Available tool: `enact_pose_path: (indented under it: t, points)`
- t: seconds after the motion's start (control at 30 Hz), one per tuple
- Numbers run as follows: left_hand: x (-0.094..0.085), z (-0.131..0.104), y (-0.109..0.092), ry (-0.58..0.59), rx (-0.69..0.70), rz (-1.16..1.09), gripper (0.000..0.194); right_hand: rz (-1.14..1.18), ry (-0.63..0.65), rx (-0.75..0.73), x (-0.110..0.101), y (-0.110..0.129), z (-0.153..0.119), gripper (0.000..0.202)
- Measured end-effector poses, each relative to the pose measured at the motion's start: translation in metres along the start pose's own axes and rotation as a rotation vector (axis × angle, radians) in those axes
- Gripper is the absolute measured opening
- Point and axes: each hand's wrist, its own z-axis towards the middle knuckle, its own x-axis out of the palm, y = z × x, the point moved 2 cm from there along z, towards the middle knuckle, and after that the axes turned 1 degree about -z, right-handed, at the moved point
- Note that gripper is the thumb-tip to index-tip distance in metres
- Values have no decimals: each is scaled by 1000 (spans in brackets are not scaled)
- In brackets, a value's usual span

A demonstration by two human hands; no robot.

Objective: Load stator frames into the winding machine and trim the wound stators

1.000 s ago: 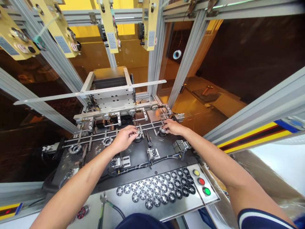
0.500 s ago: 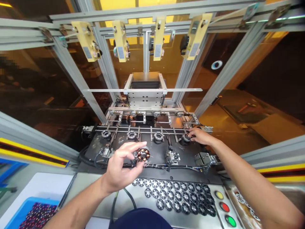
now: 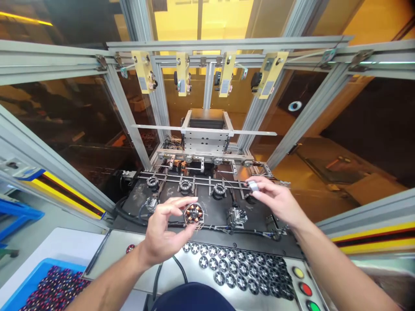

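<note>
My left hand [image 3: 165, 229] holds a copper-wound motor stator [image 3: 194, 213] between thumb and fingers, its coils facing me and thin loose wires trailing from it. Over the rightmost station of the machine, my right hand [image 3: 280, 199] pinches a small silver cylindrical part [image 3: 253, 186], seen from its side. The station under it is mostly hidden by the fingers. To its left stand three round ring-topped holders, one nearest the right hand [image 3: 219, 190], another in the middle [image 3: 185, 186] and one at the left [image 3: 153, 183].
Rows of black spoked discs [image 3: 232, 267] lie on the metal ledge before me. Yellow, red [image 3: 305, 289] and green buttons sit at the right. A blue bin [image 3: 32, 283] of wound parts is at lower left. Yellow units [image 3: 228, 74] hang from the aluminium frame above.
My right hand has lifted off the rightmost holder and moved slightly left, now with the silver part in its fingers. My left hand still holds the stator. The view has tilted upward.
</note>
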Motion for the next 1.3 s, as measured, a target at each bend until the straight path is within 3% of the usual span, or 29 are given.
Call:
enact_pose_path:
  t: [0.17,0.27,0.37,0.5,0.67,0.73,0.83,0.97,1.1,1.2,1.3]
  points:
    - [1,-13,0,-212,-648,-708,42,1003,93,210,85,58,-46,24]
    - [8,-20,-1,-311,-934,-1019,41,1362,114,323,124,76,-62,20]
    - [12,-27,-2,-375,-1052,-1097,38,1492,136,370,142,80,-68,18]
    - [14,-32,-4,-402,-1070,-1121,37,1512,153,385,146,77,-66,17]
    - [6,-42,-6,-409,-1043,-1058,44,1335,181,350,148,75,-68,20]
    - [-9,-55,-1,-434,-975,-894,48,1009,200,240,154,70,-70,31]
    - [-50,-96,15,-485,-849,-415,48,466,272,44,178,51,-73,44]
    - [-106,-188,44,-630,-861,37,51,198,457,-60,248,5,-86,20]
    - [-130,-265,71,-620,-921,371,46,-21,640,-279,334,-26,-100,6]
    - [-131,-287,94,-536,-933,509,28,-160,717,-435,388,-33,-101,8]
    - [-130,-289,113,-478,-930,595,26,-277,710,-518,419,-31,-99,17]
